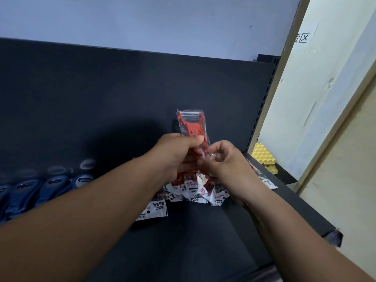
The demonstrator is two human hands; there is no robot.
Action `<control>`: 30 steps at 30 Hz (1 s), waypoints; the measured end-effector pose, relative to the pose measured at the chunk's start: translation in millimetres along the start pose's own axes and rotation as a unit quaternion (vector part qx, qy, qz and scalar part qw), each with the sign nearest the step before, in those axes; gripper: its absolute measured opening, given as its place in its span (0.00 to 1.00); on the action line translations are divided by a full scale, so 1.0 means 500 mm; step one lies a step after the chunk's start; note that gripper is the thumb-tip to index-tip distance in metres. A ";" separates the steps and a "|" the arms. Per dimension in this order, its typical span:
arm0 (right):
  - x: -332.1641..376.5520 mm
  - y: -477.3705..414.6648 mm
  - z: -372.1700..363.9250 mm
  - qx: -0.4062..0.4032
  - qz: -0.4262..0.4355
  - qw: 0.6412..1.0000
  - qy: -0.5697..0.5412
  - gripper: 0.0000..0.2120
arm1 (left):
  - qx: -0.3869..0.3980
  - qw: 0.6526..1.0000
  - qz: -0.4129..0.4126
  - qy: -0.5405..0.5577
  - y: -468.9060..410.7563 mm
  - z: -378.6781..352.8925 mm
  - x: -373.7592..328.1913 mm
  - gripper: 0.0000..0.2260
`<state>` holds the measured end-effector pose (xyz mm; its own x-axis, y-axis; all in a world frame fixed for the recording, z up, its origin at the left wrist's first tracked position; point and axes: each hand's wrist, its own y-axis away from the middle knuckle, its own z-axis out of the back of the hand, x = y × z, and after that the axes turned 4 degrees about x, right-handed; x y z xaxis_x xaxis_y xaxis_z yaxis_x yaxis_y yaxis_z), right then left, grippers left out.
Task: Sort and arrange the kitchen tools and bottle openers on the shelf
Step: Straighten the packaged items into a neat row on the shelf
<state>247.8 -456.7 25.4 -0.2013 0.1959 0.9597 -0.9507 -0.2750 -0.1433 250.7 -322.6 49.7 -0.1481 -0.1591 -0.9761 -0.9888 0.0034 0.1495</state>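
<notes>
My left hand is clamped around a red peeler in a clear plastic sleeve, thumb across its front, blade end standing upright above the grip. It's held up off the shelf, probably so I can square it before setting it down. My right hand sits just beside the left, fingertips pinched together on the crinkled lower end of the sleeve, which looks like steadying or straightening the packaging. Whether the left grip holds one packet or a few stacked, I can't tell; more red shows under the palm and the view is soft there.

Directly below both grips is a loose pile of the same packaged peelers, white label cards facing up, lying every which way on the dark shelf. One label card has slid out toward me, below the left wrist. Well to the left of the left grip, a row of blue bottle openers already lies lined up against the back panel. To the right of the right grip, beyond the shelf edge, sits yellow foam.

My read: openers sorted, the peeler pile still mostly undone.
</notes>
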 end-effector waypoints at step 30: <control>-0.154 -0.113 0.173 0.055 -0.120 0.917 0.377 0.21 | -0.133 0.865 0.091 -0.474 -0.011 0.191 0.102 0.42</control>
<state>337.2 -537.7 -19.6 -0.1340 0.8473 0.5139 -0.9678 -0.2233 0.1159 246.5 -236.2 -16.1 -0.3766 0.7027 -0.6037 -0.9260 -0.3051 0.2224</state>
